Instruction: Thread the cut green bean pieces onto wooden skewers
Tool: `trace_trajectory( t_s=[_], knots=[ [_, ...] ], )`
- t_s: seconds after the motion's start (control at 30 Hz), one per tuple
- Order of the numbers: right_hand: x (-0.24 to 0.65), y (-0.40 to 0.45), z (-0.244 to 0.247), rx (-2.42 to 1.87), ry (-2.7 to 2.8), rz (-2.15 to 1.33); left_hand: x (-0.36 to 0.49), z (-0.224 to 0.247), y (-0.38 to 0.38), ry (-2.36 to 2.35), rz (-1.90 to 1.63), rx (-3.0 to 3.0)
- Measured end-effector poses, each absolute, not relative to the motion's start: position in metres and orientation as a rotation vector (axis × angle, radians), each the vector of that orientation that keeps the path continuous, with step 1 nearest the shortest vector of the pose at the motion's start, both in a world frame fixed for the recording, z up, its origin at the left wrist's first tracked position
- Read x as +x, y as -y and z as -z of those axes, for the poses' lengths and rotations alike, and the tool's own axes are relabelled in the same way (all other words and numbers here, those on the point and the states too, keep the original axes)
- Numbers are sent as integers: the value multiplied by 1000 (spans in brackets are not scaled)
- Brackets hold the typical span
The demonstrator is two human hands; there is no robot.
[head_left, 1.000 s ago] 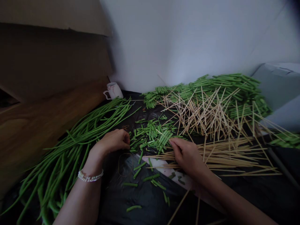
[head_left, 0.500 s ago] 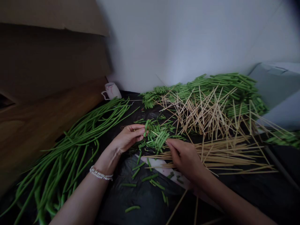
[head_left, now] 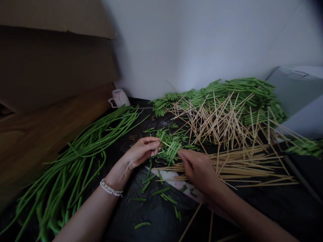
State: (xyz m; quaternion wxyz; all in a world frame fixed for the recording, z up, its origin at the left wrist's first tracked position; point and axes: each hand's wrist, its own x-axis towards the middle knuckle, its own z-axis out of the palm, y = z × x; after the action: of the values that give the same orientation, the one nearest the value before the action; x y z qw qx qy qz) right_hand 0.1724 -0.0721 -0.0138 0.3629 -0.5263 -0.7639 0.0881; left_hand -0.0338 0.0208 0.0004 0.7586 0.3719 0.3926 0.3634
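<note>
Between thumb and fingers, my left hand (head_left: pixel 146 150) pinches a short green bean piece (head_left: pixel 162 136) at the tip of a thin wooden skewer (head_left: pixel 165 144). Several bean pieces (head_left: pixel 173 151) sit side by side on that skewer, crosswise to it. My right hand (head_left: pixel 196 166) is closed around the skewer's other end, which its fingers mostly hide. Loose cut pieces (head_left: pixel 180 137) lie just behind and below both hands on the black plastic sheet (head_left: pixel 121 215).
Long uncut beans (head_left: pixel 83 148) spread along the left. Loose skewers (head_left: pixel 242 164) lie at the right, others tangled before a heap of filled skewers (head_left: pixel 242 89). A white mug (head_left: pixel 120 98) stands at the back left, near a wooden panel (head_left: pixel 63 114).
My left hand has moved slightly right and down, bringing its bean piece to the skewer's tip. My right hand has hardly moved.
</note>
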Motion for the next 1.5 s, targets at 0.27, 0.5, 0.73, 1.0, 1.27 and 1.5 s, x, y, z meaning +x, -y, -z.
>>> trace_trajectory(
  t_s=[0.27,0.5,0.73,1.0,1.27,1.5],
  knots=[
    [171,74,15,-1404,1989,-266,-35,0,-22,-891,-810,889],
    [169,73,19,-1441,1996,-296,-34,6,-22,-942,-740,960],
    [169,74,17,-1417,1997,-327,-34,5,-21,-929,-770,935],
    [166,74,17,-1375,1974,-361,-19,7,-10,-935,-717,1059],
    [178,67,15,-1387,1888,-289,-51,-17,-19,-949,-395,1751],
    [180,65,17,-1385,1877,-252,-54,-29,-3,-1033,268,2223]
  ],
)
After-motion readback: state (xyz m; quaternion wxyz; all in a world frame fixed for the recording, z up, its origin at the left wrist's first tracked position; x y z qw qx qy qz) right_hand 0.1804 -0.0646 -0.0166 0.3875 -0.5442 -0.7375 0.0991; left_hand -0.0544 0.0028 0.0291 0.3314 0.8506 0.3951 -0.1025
